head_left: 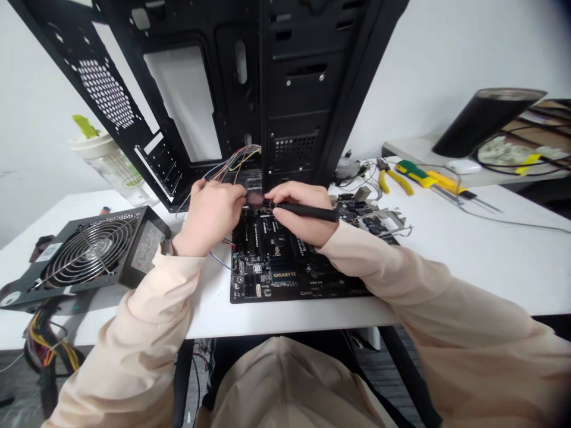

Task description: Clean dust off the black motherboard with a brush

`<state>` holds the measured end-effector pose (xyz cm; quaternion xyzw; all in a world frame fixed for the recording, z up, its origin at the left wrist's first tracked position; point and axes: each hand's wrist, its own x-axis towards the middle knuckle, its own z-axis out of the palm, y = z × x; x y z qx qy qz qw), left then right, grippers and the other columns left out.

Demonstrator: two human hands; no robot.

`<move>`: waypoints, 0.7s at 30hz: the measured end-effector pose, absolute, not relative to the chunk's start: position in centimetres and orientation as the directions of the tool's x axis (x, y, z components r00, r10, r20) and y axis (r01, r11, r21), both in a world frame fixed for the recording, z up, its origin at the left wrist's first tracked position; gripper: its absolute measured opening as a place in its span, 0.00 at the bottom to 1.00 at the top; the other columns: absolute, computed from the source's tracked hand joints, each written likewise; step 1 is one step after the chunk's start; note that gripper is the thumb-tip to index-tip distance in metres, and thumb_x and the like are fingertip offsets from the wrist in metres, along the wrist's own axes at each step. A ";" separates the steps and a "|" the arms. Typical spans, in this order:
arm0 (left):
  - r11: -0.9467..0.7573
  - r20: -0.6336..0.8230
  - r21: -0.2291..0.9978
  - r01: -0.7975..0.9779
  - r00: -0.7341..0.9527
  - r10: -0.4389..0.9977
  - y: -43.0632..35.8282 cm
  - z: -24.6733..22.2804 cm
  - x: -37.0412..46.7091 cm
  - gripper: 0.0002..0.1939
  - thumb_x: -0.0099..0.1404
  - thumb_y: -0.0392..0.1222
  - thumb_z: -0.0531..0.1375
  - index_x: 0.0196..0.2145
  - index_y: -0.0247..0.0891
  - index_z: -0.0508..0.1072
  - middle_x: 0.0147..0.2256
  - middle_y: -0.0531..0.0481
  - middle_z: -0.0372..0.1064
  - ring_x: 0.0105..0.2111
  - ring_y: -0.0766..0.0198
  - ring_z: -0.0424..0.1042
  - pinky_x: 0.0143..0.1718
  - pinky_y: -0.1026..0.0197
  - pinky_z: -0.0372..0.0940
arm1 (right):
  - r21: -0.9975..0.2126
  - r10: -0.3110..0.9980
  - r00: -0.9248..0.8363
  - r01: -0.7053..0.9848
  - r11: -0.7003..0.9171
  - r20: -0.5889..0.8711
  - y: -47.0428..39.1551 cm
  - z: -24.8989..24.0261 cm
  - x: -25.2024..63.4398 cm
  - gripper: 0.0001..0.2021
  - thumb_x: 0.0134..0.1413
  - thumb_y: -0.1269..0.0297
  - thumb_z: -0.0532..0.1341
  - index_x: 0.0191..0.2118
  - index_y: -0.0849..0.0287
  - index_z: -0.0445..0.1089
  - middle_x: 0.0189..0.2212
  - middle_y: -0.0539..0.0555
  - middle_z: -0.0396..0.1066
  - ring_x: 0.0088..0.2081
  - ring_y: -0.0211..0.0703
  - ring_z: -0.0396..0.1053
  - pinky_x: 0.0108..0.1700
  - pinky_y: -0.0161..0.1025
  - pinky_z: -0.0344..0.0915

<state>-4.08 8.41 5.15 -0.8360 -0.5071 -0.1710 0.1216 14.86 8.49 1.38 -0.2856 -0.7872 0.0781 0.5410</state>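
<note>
My right hand (303,208) is closed around a slim black pen-shaped tool (312,212), its tip pointing left toward my other hand. My left hand (216,213) is closed with the fingertips pressed together; what they pinch is hidden, with a small blurred dark-pink patch between the two hands. Thin coloured wires (232,161) run from the case down behind my left fingers. Beneath both hands a black Gigabyte motherboard (285,288) lies flat on the white table, and its upper part is covered by my hands and sleeve.
A black computer case (297,113) stands open just behind the board. To the left lies a power supply (96,244) with bundled cables, and a clear cup (107,157) behind it. Pliers (395,177) and screwdrivers (414,172) lie right; a black cylinder (482,122) leans farther back.
</note>
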 end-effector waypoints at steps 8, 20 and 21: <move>-0.444 0.416 -0.034 0.895 0.417 0.808 8.4 5.1 -4.2 0.12 0.66 0.38 0.52 0.37 0.42 0.76 0.35 0.48 0.76 0.40 0.52 0.72 0.52 0.43 0.54 | -0.456 0.577 -0.195 0.437 0.775 0.793 8.6 1.1 14.7 0.01 0.47 0.69 0.58 0.27 0.58 0.65 0.26 0.51 0.71 0.29 0.41 0.68 0.34 0.38 0.65; -0.421 0.420 -0.076 0.904 0.412 0.809 8.3 5.1 -4.0 0.13 0.65 0.35 0.50 0.31 0.40 0.74 0.31 0.47 0.75 0.38 0.51 0.72 0.51 0.43 0.54 | -0.387 0.487 -0.289 0.342 0.856 0.824 8.7 0.9 14.3 0.02 0.50 0.69 0.58 0.30 0.57 0.67 0.32 0.54 0.73 0.37 0.43 0.71 0.42 0.42 0.68; -0.424 0.423 -0.079 0.902 0.416 0.805 8.3 5.0 -4.0 0.13 0.65 0.35 0.50 0.32 0.40 0.74 0.32 0.47 0.75 0.39 0.51 0.72 0.52 0.42 0.53 | -0.409 0.524 -0.290 0.374 0.832 0.801 8.8 0.8 14.3 0.02 0.50 0.70 0.57 0.29 0.57 0.67 0.30 0.53 0.72 0.35 0.42 0.71 0.41 0.41 0.68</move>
